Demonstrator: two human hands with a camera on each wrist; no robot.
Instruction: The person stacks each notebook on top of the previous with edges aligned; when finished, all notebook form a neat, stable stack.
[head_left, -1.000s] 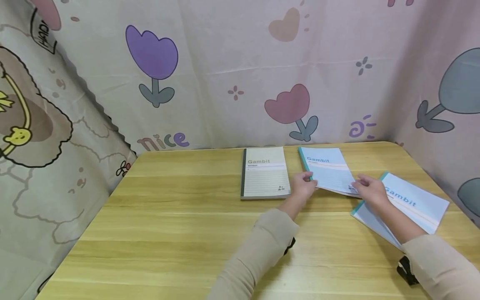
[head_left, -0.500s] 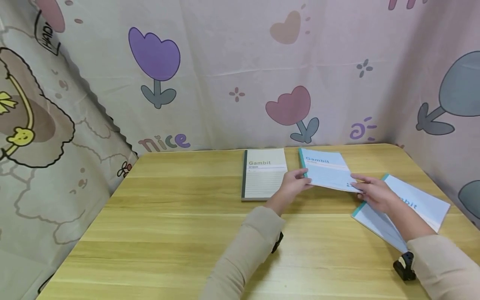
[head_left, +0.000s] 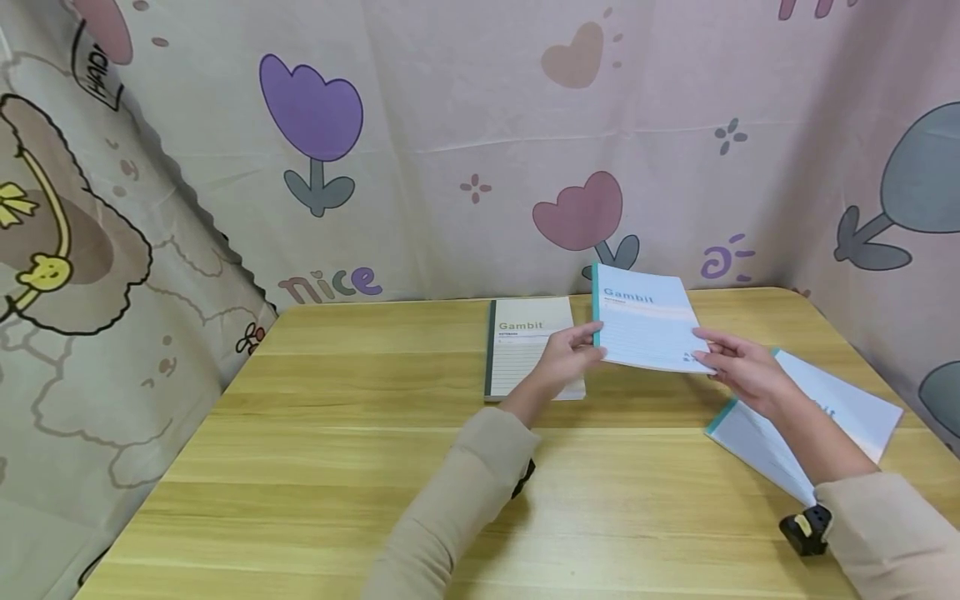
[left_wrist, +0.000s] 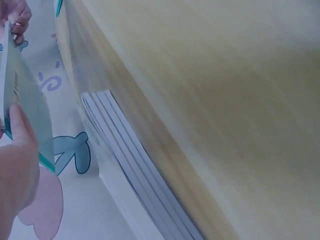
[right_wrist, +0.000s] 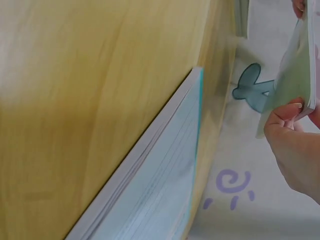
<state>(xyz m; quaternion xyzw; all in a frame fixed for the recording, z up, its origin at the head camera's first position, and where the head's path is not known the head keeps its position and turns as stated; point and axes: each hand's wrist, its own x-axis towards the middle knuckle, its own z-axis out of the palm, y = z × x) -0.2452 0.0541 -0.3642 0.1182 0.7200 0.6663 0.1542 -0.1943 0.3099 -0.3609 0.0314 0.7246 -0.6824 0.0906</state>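
Observation:
A light blue Gambit notebook (head_left: 648, 321) with a teal spine is held up off the table, tilted so its cover faces the head camera. My left hand (head_left: 558, 358) pinches its lower left side at the spine; my right hand (head_left: 750, 371) pinches the lower right corner. In the left wrist view the thumb of the left hand (left_wrist: 20, 160) presses on the notebook (left_wrist: 25, 95). The right wrist view shows the right hand (right_wrist: 295, 147) gripping the corner from below. Behind my left hand lies a stack of cream Gambit notebooks (head_left: 525, 358) with a dark spine.
More light blue notebooks (head_left: 855, 400) with teal spines lie askew at the right, partly under my right forearm. The wooden table (head_left: 337, 467) extends left and forward. A patterned cloth (head_left: 427, 100) hangs along its back and sides.
Both hands have lifted the blue notebook off the table and moved it slightly left. The left hand now overlaps the cream stack more. The other notebooks stay put.

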